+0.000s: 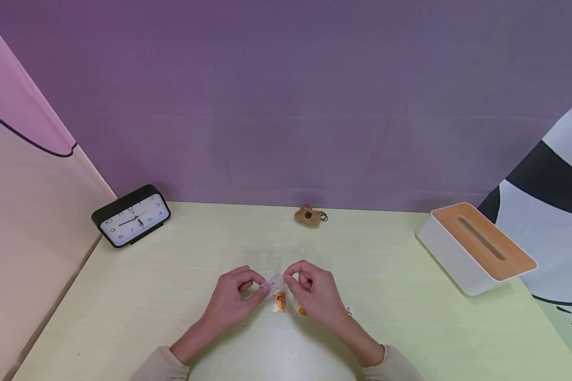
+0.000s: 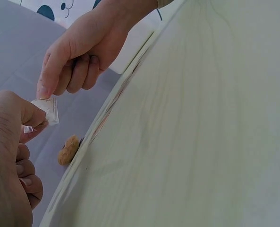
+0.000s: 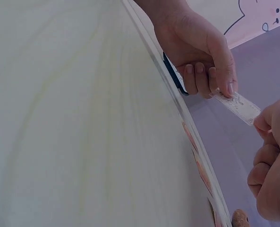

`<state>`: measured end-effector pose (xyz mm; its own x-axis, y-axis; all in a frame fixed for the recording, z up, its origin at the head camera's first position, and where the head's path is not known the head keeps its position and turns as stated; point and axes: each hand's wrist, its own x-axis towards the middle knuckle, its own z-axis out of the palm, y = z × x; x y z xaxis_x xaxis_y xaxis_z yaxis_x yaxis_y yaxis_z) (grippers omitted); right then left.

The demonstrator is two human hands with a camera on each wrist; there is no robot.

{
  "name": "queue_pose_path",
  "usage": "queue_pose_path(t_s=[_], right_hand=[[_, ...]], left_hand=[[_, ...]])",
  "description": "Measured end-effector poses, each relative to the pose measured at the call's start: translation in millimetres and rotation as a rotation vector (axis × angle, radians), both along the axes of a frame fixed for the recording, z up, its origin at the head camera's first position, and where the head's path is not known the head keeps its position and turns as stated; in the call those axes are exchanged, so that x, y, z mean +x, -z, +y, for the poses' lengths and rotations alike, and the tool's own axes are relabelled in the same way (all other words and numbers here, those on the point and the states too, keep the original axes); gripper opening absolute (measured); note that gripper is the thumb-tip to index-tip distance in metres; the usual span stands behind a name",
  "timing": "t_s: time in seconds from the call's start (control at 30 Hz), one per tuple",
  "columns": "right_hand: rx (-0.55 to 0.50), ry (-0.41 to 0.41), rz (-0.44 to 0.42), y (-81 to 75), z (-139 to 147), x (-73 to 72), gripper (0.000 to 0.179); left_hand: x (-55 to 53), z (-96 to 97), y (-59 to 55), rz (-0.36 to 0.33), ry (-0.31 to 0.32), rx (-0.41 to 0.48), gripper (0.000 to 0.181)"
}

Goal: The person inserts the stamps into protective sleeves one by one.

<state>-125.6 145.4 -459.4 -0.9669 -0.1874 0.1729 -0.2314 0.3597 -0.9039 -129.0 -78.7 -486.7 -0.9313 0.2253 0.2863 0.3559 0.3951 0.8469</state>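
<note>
Both hands meet over the middle of the pale green table and pinch a small clear plastic wrapper between them. My left hand holds its left end between thumb and forefinger, and my right hand holds its right end. The left wrist view shows the wrapper between the left hand and the right hand. In the right wrist view the wrapper spans from the left hand to the right hand. Small orange-and-white wrapped sweets lie on the table under the hands.
A black clock stands at the back left. At the right sits a white tissue box with a wooden lid. A small brown plush charm lies at the back edge by the purple wall.
</note>
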Motion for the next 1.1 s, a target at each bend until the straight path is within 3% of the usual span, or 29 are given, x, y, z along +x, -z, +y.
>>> queue_pose_path(t_s=[0.17, 0.5, 0.83, 1.1], right_hand=[[-0.025, 0.025, 0.039, 2.2, 0.3, -0.1, 0.012], [-0.079, 0.017, 0.210, 4.3, 3.6, -1.8, 0.015], [-0.088, -0.021, 0.226, 5.0, 4.6, -1.6, 0.018], [-0.084, -0.032, 0.187, 4.8, 4.4, -1.4, 0.017]], left_hand=[[0.5, 0.0, 0.2, -0.001, -0.007, 0.032, 0.016], [0.1, 0.1, -2.6, -0.041, -0.040, 0.061, 0.015], [0.2, -0.1, -1.1, -0.032, -0.033, 0.067, 0.014], [0.7, -0.2, -2.5, -0.036, -0.034, 0.055, 0.013]])
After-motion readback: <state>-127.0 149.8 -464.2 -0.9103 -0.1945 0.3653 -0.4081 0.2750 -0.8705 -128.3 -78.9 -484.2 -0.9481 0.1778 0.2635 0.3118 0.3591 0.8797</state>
